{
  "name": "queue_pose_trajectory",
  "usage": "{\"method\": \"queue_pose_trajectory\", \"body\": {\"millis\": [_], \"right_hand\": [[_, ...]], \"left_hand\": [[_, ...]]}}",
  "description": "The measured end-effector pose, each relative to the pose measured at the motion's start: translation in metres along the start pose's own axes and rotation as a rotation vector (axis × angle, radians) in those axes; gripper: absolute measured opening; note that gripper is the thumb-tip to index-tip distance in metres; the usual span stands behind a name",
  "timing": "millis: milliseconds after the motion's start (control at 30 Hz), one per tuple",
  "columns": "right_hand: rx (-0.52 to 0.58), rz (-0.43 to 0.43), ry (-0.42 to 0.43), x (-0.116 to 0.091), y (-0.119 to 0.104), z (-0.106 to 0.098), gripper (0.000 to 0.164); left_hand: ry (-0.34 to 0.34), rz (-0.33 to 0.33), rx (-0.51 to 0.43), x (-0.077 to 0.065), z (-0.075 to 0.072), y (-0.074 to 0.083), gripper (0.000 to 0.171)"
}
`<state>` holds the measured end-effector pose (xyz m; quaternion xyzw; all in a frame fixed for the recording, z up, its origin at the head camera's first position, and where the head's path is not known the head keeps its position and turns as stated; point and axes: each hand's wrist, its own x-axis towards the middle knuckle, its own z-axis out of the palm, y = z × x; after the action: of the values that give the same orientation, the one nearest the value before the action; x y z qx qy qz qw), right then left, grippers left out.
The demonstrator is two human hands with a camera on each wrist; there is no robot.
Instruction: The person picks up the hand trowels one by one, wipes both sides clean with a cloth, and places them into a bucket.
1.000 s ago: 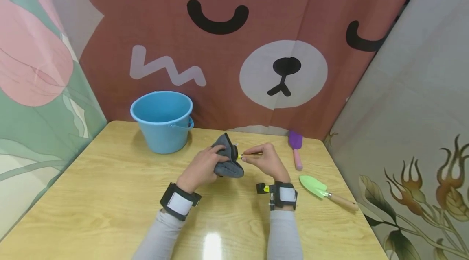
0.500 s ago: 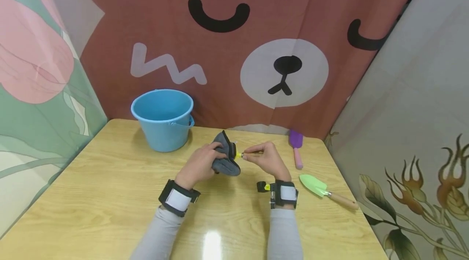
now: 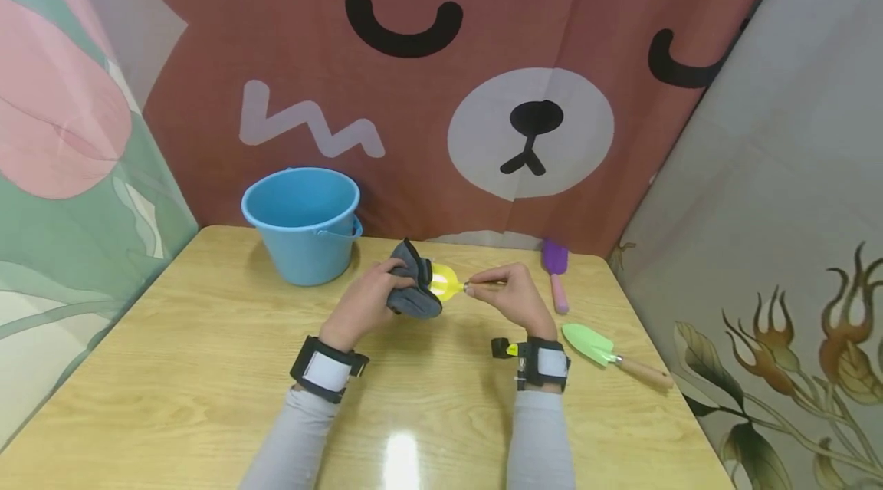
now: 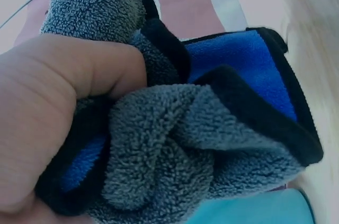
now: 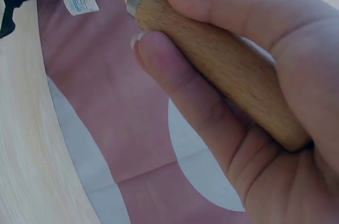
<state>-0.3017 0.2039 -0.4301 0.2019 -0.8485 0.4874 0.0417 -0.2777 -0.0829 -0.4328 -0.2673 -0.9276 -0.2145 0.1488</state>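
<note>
My left hand (image 3: 362, 306) grips a grey cloth (image 3: 414, 304) with black edging, bunched above the table. In the left wrist view the thumb presses into the folds, and the blue underside of the cloth shows. My right hand (image 3: 516, 300) pinches the wooden handle (image 5: 212, 65) of a small yellow trowel (image 3: 447, 283) between thumb and fingers. The trowel lies roughly level, its blade pointing left toward the cloth. Part of the yellow blade is bare; its tip is hidden by the cloth folds.
A blue bucket (image 3: 303, 256) stands at the back left of the wooden table (image 3: 172, 367). To the right lie a green trowel (image 3: 586, 343) with a wooden handle and a purple trowel (image 3: 555, 258) with a pink handle. Printed curtains hang behind and at both sides.
The cloth and left hand have shifted left, while the right hand has moved slightly right. Much more of the yellow blade now shows out of the cloth.
</note>
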Motion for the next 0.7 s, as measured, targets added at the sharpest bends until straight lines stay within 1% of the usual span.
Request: {"method": "queue_pose_trajectory", "body": {"millis": [67,167,300,367,433,533,600,700], "right_hand": [[0.008,-0.005,0.010,0.000,0.001,-0.003,0.018],[0.027,-0.011,0.031,-0.002,0.004,-0.007,0.019],[0.038,-0.009,0.083,-0.005,0.005,-0.013,0.022],[0.036,-0.001,0.104,-0.005,0.005,-0.015,0.023],[0.046,0.007,0.113,-0.005,0.004,-0.016,0.025],[0.079,0.027,0.120,-0.005,0.001,-0.016,0.028],[0.104,0.042,0.127,-0.005,-0.004,-0.015,0.027],[0.128,0.038,0.139,-0.009,-0.024,-0.012,0.026]], "left_hand": [[0.010,-0.001,-0.018,-0.001,-0.002,-0.004,0.041],[0.024,-0.023,-0.029,-0.003,-0.005,-0.013,0.047],[0.060,-0.085,-0.038,-0.005,-0.008,-0.026,0.053],[0.083,-0.117,-0.078,-0.006,-0.009,-0.031,0.051],[0.105,-0.134,-0.124,-0.007,-0.009,-0.034,0.049],[0.111,-0.129,-0.171,-0.006,-0.008,-0.034,0.047],[0.093,-0.109,-0.168,-0.006,-0.006,-0.033,0.048],[0.064,-0.069,-0.184,-0.004,-0.002,-0.030,0.048]]}}
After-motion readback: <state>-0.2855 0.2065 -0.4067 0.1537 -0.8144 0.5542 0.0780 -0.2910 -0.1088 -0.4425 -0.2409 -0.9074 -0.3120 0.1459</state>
